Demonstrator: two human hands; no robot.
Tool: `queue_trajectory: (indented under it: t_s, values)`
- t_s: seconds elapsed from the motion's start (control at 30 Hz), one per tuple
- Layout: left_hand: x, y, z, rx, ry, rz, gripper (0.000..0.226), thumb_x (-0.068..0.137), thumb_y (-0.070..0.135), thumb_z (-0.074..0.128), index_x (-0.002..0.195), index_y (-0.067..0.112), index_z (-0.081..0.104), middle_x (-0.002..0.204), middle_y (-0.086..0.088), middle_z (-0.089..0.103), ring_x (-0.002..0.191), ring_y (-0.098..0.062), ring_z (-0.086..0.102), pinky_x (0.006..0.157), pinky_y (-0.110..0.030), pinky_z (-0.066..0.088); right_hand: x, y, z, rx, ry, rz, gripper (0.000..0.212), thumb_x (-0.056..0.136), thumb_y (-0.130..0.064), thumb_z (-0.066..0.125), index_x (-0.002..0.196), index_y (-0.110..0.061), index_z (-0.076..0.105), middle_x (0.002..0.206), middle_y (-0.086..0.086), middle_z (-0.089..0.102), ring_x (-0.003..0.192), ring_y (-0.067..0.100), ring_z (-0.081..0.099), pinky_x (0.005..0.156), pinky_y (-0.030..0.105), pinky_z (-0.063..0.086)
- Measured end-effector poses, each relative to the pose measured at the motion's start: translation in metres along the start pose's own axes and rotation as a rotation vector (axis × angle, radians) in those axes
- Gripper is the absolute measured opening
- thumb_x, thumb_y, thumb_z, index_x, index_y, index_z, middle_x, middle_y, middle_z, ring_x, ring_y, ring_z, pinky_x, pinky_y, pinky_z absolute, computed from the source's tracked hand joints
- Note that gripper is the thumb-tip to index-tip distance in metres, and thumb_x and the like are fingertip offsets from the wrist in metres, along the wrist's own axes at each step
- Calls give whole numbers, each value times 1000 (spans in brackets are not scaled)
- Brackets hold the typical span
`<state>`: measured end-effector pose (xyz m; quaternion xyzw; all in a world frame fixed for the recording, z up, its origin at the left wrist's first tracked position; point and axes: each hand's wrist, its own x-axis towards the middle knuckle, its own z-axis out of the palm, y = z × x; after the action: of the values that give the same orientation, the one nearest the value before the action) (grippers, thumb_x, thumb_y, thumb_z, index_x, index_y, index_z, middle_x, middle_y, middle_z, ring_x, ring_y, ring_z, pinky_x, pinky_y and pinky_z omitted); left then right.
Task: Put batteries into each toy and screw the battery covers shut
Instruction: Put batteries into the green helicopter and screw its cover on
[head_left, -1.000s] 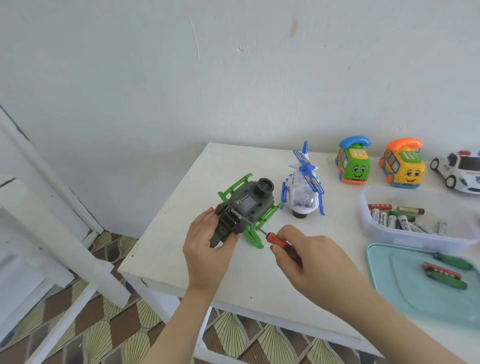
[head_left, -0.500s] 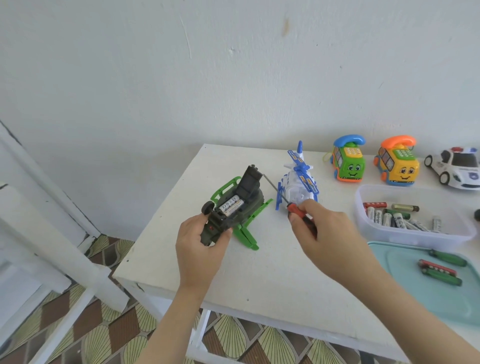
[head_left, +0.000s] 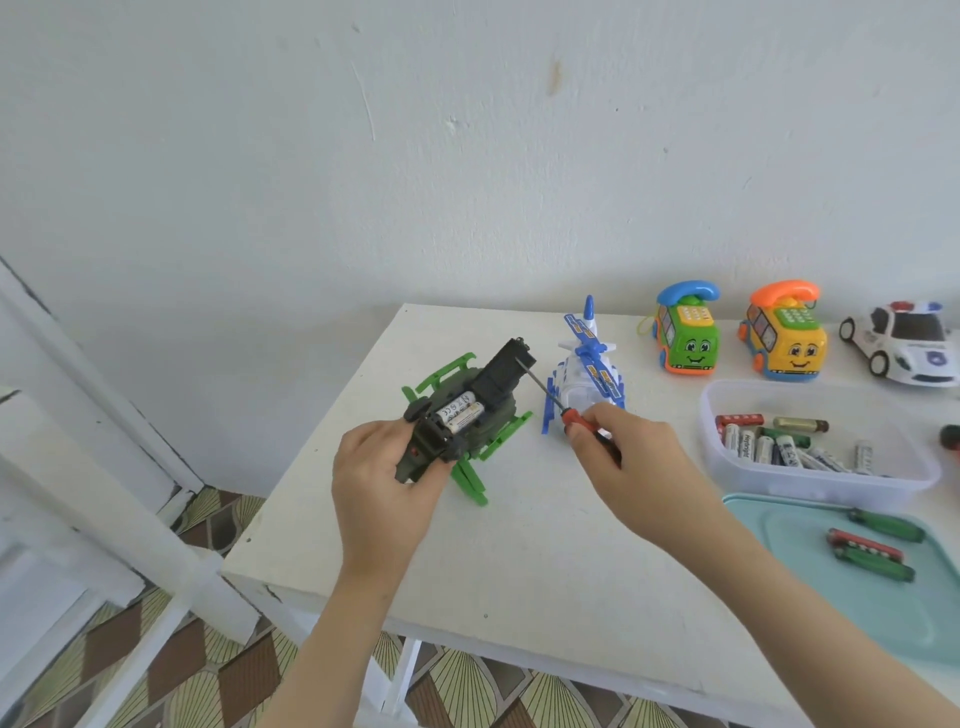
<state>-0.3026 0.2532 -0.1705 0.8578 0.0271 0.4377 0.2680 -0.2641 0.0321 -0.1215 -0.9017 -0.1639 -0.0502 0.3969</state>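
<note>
White table (head_left: 519, 571) against a plain white wall; work proceeds at its near left corner.

Left hand (head_left: 384, 473): fingers (head_left: 371, 434) and thumb curled round one end of the dark green toy helicopter (head_left: 483, 400), which is held tilted with its underside up. Whether its skids rest on the table cannot be told.

Right hand (head_left: 628, 457): fingertips (head_left: 597, 415) pinch the red handle of a small screwdriver (head_left: 574, 415). Its tip sits at the edge of the raised battery cover (head_left: 509, 364).

Batteries (head_left: 460, 410) lie seated in the open bay; the cover is not yet closed or screwed.

Judgement: the toy is light, stiff moulded plastic. Its bright green skids and blades look thin and liable to snap, so the grip belongs on the body, as now.

Just beside it stands a blue-and-white helicopter (head_left: 587, 374). Further right is a clear tub (head_left: 805, 486) of loose batteries.
</note>
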Motion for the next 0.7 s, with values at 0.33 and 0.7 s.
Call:
queue_trajectory:
  t_s: [0.33, 0.7]
  values:
    - [49, 31, 2, 176, 240, 420, 26, 86, 26, 71, 90, 1, 75, 89, -4, 75, 90, -25, 62, 75, -40, 47, -9, 19, -36, 173, 166, -72, 26, 94, -35, 44, 75, -18, 50, 47, -2, 31, 46, 13, 25, 47, 30, 23]
    - [114, 100, 70, -24, 201, 614, 26, 73, 20, 84, 93, 5, 77, 95, 1, 75, 89, -27, 63, 73, -42, 50, -16, 42, -90, 41, 320, -56, 34, 87, -55, 31, 78, -25, 45, 53, 7, 54, 49, 25, 48, 52, 43, 43]
